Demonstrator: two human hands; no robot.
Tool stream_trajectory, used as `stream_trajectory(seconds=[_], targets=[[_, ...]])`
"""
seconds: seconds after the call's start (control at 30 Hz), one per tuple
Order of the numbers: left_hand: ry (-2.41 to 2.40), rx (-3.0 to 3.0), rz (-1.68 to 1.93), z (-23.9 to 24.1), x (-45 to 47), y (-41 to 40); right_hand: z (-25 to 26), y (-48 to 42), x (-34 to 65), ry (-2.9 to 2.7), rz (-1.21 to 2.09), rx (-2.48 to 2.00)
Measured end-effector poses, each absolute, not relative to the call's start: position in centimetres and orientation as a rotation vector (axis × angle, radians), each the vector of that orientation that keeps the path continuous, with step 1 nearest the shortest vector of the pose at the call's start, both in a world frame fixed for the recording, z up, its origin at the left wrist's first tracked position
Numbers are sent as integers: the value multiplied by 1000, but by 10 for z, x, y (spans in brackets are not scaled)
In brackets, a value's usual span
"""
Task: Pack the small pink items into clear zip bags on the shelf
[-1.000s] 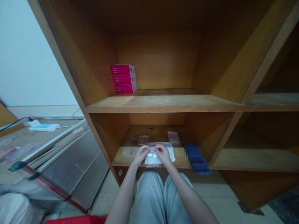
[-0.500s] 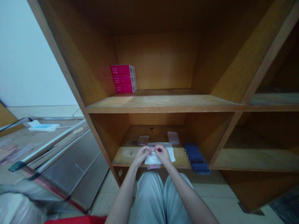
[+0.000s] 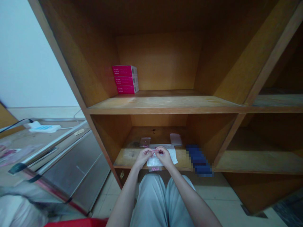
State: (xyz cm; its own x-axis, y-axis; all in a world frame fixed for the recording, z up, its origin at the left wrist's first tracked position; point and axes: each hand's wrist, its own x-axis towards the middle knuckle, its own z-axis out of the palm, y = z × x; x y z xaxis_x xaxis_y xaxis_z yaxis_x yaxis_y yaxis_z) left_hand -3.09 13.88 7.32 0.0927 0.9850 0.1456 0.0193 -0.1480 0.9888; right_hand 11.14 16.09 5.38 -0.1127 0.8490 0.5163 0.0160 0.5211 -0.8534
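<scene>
Both my hands meet over the front of the lower wooden shelf (image 3: 125,157). My left hand (image 3: 142,156) and my right hand (image 3: 163,155) each pinch the top edge of a small clear plastic bag (image 3: 153,162) with pink pellets at its bottom. The bag hangs between my fingers in front of a white sheet (image 3: 174,155) lying on the shelf. Two more small clear bags lie further back on the shelf, one (image 3: 145,142) on the left and the other (image 3: 175,139) on the right.
A stack of pink boxes (image 3: 125,79) stands at the back left of the upper shelf (image 3: 165,105). A blurred dark blue object (image 3: 198,159) lies at the lower shelf's right edge. A metal cabinet (image 3: 71,164) and a white power strip (image 3: 44,127) are to the left.
My hands have drawn a little closer together along the bag's top edge. The bag has risen slightly. Nothing else on the shelves moved.
</scene>
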Motion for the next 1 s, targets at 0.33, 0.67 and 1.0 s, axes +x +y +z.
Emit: stream_trajectory(seconds=[0.33, 0.67, 1.0], targets=[[1095, 1359, 1270, 69, -32, 141, 55, 160, 112, -1579, 813, -740], [1143, 1380, 1301, 71, -31, 141, 58, 159, 112, -1576, 763, -750], [1205, 1297, 1351, 69, -30, 143, 55, 162, 113, -1496, 824, -781]])
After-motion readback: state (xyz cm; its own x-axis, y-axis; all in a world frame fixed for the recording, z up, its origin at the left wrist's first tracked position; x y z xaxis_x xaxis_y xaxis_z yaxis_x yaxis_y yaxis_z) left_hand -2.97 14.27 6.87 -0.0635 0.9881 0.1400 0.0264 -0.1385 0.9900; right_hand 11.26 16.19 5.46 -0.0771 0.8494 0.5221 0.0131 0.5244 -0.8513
